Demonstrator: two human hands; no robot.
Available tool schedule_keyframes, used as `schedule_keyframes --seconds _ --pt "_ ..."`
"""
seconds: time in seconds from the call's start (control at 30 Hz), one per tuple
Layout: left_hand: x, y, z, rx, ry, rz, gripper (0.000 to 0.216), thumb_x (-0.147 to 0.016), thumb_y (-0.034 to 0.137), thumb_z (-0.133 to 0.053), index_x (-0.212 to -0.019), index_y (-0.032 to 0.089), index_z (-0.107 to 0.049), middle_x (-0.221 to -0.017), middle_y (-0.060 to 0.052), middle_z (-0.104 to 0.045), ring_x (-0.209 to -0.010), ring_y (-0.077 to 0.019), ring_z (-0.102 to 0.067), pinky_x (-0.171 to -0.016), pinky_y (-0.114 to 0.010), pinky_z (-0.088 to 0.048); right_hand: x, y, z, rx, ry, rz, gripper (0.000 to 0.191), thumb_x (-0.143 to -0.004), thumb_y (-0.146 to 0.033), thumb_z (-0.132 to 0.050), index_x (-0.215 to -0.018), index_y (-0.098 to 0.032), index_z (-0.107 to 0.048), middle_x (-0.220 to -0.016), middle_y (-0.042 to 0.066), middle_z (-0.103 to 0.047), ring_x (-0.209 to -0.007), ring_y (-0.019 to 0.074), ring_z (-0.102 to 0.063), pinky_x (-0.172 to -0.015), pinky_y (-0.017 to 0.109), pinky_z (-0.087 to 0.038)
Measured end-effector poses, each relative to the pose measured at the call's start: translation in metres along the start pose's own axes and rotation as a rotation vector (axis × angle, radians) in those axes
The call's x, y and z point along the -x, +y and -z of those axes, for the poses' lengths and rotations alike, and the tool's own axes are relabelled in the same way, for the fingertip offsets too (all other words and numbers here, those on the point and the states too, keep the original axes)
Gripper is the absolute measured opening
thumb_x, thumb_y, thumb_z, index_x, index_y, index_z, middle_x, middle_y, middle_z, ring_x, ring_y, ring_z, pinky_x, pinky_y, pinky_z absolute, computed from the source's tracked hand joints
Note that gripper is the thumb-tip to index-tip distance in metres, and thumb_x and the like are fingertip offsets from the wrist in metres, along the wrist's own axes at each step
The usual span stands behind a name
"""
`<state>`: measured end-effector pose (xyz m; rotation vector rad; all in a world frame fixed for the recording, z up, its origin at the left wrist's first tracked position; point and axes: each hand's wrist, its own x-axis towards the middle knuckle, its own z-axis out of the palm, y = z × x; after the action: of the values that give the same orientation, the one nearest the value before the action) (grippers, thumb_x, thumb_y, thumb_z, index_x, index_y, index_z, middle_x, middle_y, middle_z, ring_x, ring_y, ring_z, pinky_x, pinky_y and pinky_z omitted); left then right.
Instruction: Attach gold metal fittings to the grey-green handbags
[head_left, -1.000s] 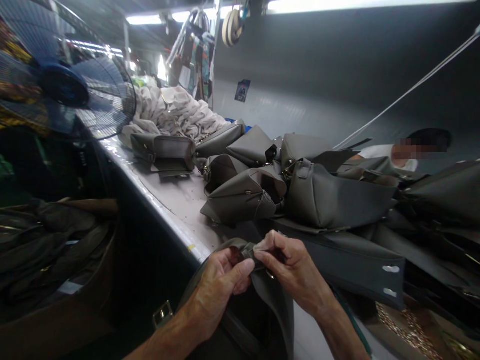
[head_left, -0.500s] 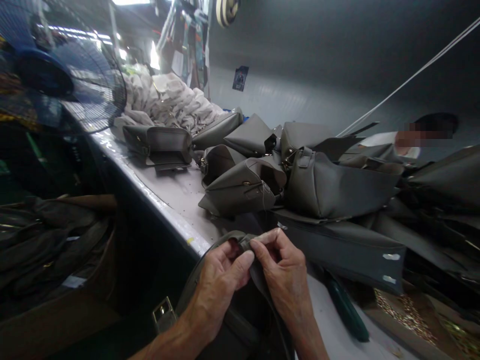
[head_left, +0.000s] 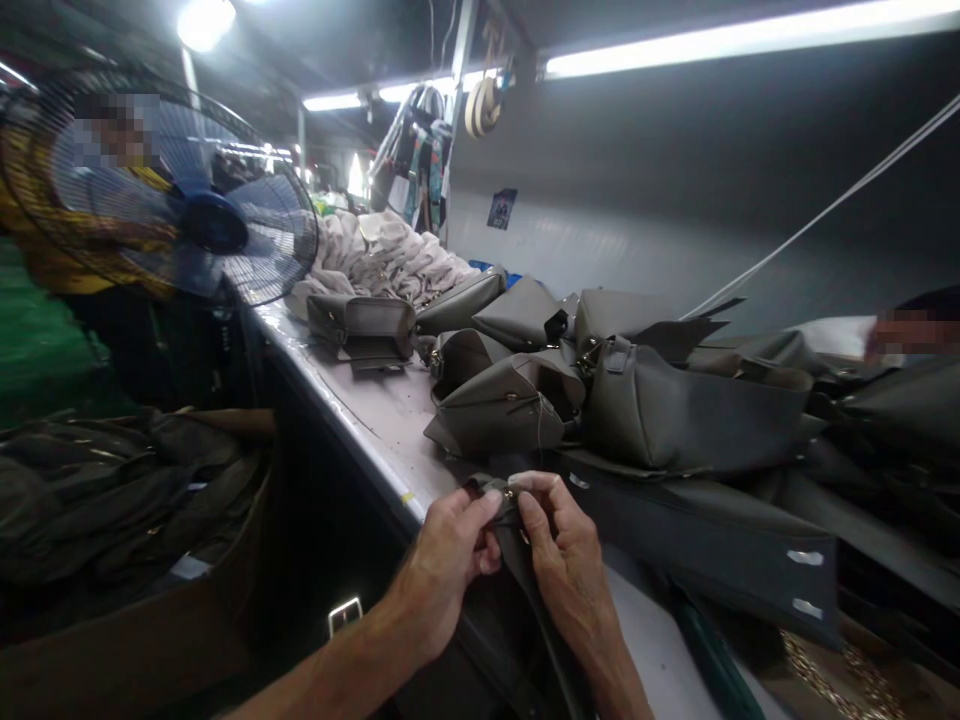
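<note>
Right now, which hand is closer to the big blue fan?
Left. The left hand pinches the grey bag strap on the side toward the fan; the right hand pinches it on the far side.

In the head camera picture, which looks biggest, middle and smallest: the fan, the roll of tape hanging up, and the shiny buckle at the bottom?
Largest to smallest, as they look:
1. Fan, by far the widest.
2. Roll of tape.
3. Buckle.
The tape and buckle look nearly alike, and the buckle is nearer the camera, so that order is unsure.
</note>
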<state>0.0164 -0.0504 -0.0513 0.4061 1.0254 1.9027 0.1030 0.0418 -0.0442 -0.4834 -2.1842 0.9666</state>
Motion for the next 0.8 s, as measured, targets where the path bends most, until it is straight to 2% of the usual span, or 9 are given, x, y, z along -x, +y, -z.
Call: schedule_keyframes --seconds 0.13,0.37,0.53,0.8 --pt "-0.002 0.001 0.0 0.012 -0.008 -0.016 0.043 -0.065 0.049 -0.075 -0.075 0.013 -0.054 -0.059 0.003 -0.048 -0.048 -0.005 -0.041 -0.048 -0.017 -0.032 -0.002 0.0 -0.001 -0.003 0.0 0.016 0.019 -0.093 -0.032 -0.045 -0.094 -0.018 -0.058 -0.087 0.005 -0.064 -0.077 0.0173 -0.06 -0.071 0.026 -0.045" --pt "-0.001 -0.001 0.004 0.174 -0.036 0.026 0.046 -0.057 0.04 -0.085 -0.076 0.012 -0.054 -0.058 0.007 -0.042 -0.046 -0.0015 -0.031 -0.045 -0.015 -0.022 -0.006 0.006 -0.001 -0.095 -0.009 0.01 0.021 -0.094 -0.036 -0.047 -0.091 -0.018 -0.057 -0.08 0.001 -0.06 -0.073 0.0154 -0.057 -0.068 0.024 -0.043" --pt "-0.006 -0.007 0.009 0.265 -0.07 0.041 0.04 -0.064 0.037 -0.082 -0.081 0.012 -0.056 -0.065 0.003 -0.048 -0.05 -0.003 -0.037 -0.051 -0.017 -0.03 -0.008 0.008 -0.001 -0.095 -0.013 -0.023 0.025 -0.096 -0.04 -0.042 -0.095 -0.018 -0.055 -0.073 -0.001 -0.053 -0.064 0.014 -0.05 -0.058 0.023 -0.04" --pt "-0.008 -0.006 0.014 0.254 -0.088 0.003 0.039 -0.063 0.038 -0.082 -0.076 0.013 -0.054 -0.061 0.005 -0.041 -0.049 -0.0031 -0.031 -0.048 -0.018 -0.022 -0.016 0.001 0.001 -0.105 -0.106 0.061 0.02 -0.09 -0.034 -0.054 -0.083 -0.017 -0.061 -0.076 0.001 -0.061 -0.071 0.0154 -0.057 -0.067 0.024 -0.044"
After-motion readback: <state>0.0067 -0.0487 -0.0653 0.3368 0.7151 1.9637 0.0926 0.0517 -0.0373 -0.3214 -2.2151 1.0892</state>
